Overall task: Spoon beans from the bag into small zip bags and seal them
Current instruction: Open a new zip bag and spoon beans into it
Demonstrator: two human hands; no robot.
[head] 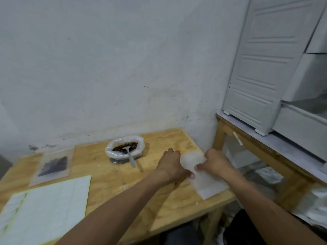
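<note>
A clear bag of dark brown beans [125,147] stands open at the back of the wooden table [109,179], with a grey spoon [130,156] lying in its mouth, handle towards me. A filled small zip bag [53,165] lies flat at the far left. At the table's right edge lies a pile of empty translucent zip bags [205,181]. My left hand [172,165] rests on the pile's left side, thumb on the plastic. My right hand [215,163] pinches the top bag near its middle. The frame is blurred.
A sheet of white labels [46,211] lies at the front left. A second wooden table [261,147] to the right carries a white plastic drawer cabinet [265,68]. Plastic-wrapped goods [315,204] sit under it. A grey wall is behind.
</note>
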